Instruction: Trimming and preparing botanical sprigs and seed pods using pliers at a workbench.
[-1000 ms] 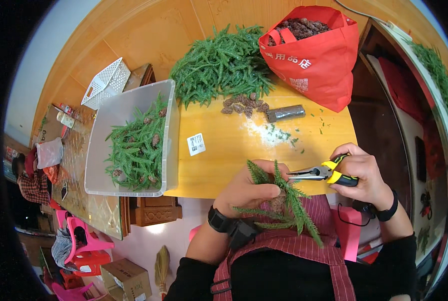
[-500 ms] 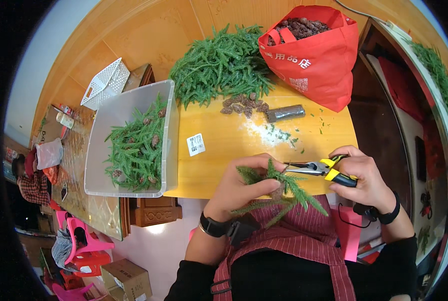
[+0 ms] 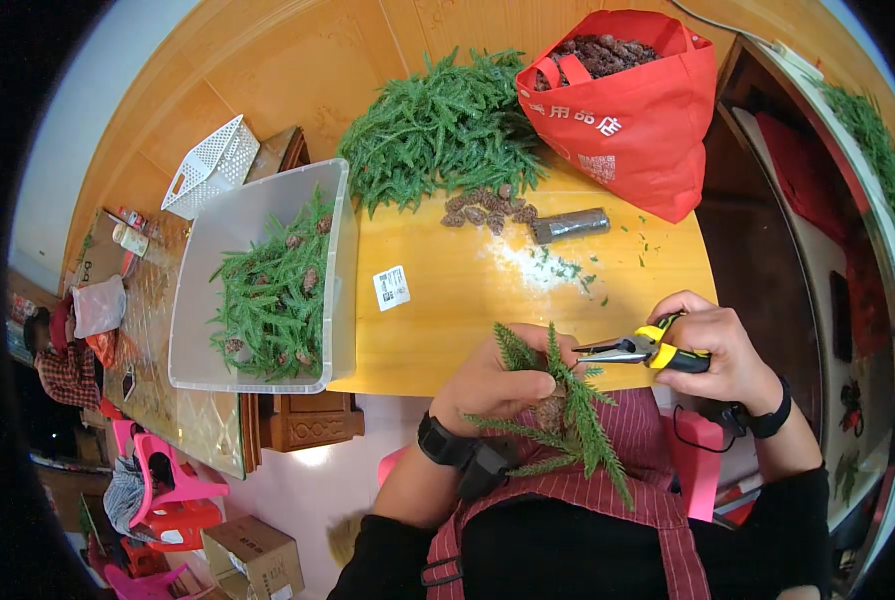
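Green sprig [image 3: 565, 420] clasped in left hand [image 3: 497, 380] fingers; right hand [image 3: 722, 345] grips pliers [image 3: 642, 351].

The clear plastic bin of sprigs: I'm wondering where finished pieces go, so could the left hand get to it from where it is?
Probably yes. The clear plastic bin sits open-topped to the left of the left hand, with only bare yellow tabletop between them, though that hand holds a green sprig.

Left hand [image 3: 497, 385] perhaps hides sprig's stem [image 3: 557, 415].
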Tool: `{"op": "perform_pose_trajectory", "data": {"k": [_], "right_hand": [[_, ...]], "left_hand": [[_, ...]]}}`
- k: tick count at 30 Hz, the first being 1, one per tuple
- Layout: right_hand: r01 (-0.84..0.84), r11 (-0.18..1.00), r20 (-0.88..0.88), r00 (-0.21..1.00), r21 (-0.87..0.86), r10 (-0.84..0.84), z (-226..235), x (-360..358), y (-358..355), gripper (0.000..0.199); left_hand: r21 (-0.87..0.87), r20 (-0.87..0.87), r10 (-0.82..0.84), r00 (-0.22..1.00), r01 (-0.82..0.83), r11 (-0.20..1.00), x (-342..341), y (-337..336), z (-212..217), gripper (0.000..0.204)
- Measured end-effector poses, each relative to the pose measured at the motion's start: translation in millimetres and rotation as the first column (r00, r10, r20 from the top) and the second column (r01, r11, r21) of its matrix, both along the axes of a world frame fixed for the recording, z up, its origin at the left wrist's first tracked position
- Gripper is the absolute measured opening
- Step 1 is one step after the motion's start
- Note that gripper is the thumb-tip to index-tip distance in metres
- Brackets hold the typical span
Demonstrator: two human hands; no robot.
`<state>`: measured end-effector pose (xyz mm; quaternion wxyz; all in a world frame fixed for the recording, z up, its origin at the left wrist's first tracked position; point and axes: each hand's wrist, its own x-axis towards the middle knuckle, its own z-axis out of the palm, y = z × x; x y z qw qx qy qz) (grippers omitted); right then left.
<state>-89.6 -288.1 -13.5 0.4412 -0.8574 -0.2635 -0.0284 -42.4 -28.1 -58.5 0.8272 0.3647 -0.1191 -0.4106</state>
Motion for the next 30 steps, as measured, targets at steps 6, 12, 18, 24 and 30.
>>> {"op": "perform_pose_trajectory", "data": {"k": [6,12,18,24,30], "right_hand": [[-0.001,1.000,0.021,1.000,-0.012,0.001,7,-2,0,0.024],[0.163,0.977,0.024,0.987,-0.139,-0.162,16,-9,4,0.024],[0.069,0.993,0.086,0.994,-0.096,-0.061,10,-3,2,0.018],[0.117,0.991,0.049,0.992,-0.060,-0.114,10,-6,5,0.021],[0.150,0.979,0.001,0.988,-0.136,-0.151,16,-9,-1,0.022]], "left_hand": [[0.025,0.121,0.034,0.992,-0.037,0.999,2,-1,13,0.041],[0.224,0.845,0.093,0.526,-0.507,0.832,-1,-2,39,0.019],[0.094,0.366,0.110,0.924,-0.154,0.984,3,6,23,0.024],[0.187,0.429,0.130,0.894,-0.229,0.955,0,-1,24,0.023],[0.159,0.766,0.236,0.598,-0.533,0.831,-1,-5,29,0.021]]}}
